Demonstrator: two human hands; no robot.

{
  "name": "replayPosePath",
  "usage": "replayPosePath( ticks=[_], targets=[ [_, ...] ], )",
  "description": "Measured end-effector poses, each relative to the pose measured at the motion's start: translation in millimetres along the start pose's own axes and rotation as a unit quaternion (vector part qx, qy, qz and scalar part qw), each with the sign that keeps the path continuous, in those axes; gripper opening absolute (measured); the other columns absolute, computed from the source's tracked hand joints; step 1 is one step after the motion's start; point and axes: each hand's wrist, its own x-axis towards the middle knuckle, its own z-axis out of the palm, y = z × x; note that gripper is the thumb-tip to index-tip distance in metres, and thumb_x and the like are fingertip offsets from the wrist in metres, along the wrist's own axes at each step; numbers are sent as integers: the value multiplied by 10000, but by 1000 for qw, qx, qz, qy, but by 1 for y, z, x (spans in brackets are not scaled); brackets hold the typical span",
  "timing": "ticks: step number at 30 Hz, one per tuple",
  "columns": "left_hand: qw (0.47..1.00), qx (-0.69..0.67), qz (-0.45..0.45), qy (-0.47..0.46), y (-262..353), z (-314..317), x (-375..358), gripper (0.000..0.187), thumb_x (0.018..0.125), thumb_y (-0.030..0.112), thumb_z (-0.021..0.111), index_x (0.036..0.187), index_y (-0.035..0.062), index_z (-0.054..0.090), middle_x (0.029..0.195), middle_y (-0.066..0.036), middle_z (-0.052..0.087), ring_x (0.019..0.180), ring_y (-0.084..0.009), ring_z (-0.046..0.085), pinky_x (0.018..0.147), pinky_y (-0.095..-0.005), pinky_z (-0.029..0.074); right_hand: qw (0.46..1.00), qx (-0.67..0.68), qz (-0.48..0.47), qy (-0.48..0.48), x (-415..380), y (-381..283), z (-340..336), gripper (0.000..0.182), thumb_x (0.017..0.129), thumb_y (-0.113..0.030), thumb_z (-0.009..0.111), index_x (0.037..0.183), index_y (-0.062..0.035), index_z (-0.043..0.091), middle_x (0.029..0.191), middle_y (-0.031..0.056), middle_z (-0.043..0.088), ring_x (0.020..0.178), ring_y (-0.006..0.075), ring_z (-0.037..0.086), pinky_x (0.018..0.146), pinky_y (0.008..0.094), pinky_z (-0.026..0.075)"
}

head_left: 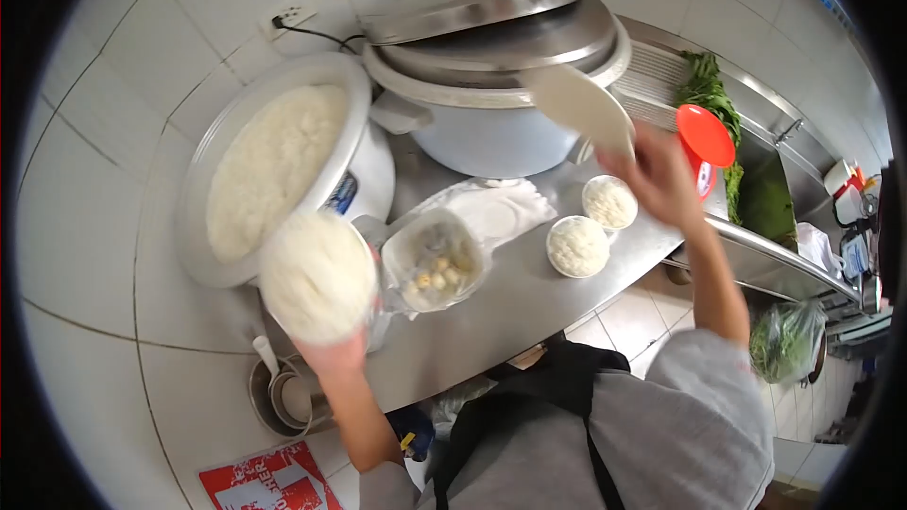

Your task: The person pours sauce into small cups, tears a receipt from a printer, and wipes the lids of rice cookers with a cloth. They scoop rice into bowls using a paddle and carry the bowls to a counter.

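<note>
My left hand is wrapped around a bowl of rice, heaped high and smeared by motion, in front of the large open rice cooker full of white rice. Raised on the other side, my right hand grips a pale rice paddle, its blade pointing up and left. Below that hand, two small white cups of rice, one nearer and one farther, stand on the steel counter. A plastic-lined container with small pale pieces sits between my hands.
A second large cooker with metal lids stands at the back. White cloth lies before it. Rightward are a red dish scale, leafy greens and a sink. Metal pots are below the counter's left end.
</note>
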Motion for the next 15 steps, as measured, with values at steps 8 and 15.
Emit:
replayPosePath(
  ticks=[8, 15],
  targets=[
    [964, -72, -254, -28, -152, -17, -108, 726, 766, 329, 638, 1332, 96, 248, 1267, -224, 398, 1081, -418, 479, 777, -492, 515, 979, 172, 58, -90, -170, 122, 127, 278, 863, -131, 535, 1111, -23, 472, 946, 149, 540, 826, 283, 546, 727, 343, 439],
    [977, 116, -150, -100, -225, -8, -126, 763, 720, 170, 701, 1322, 95, 237, 1288, -182, 393, 1107, -387, 471, 797, -513, 490, 964, 196, 88, -160, -158, 148, 89, 232, 877, -148, 528, 1063, -13, 498, 885, 115, 531, 680, 203, 530, 616, 310, 435]
  ],
)
